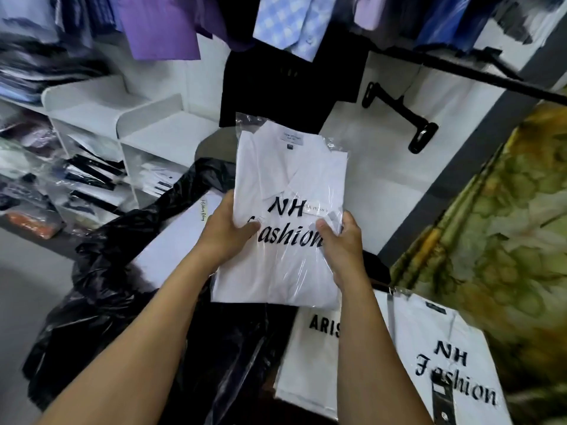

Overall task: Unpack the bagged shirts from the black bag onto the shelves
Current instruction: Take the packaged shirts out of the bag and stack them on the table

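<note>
Both grips on one bagged shirt (288, 179): white, clear wrap, "NH Fashion" printed across the front. I see it held flat above the black bag (107, 286), collar end away from me.

Left grip (227, 234) holds the left edge, thumb on top. Right grip (340, 246) holds the right edge, thumb over the print.

Black bag crumpled, lower left to centre. White shelves (147, 130) upper left; the lower cubbies hold packed garments.

Lower right: second NH Fashion pack (445, 348) lies beside a pack marked "ARIS" (310, 363); I cannot tell whether they overlap.

Purple shirt (156, 26) hangs overhead. Green-gold patterned cloth (506, 225) at right.
</note>
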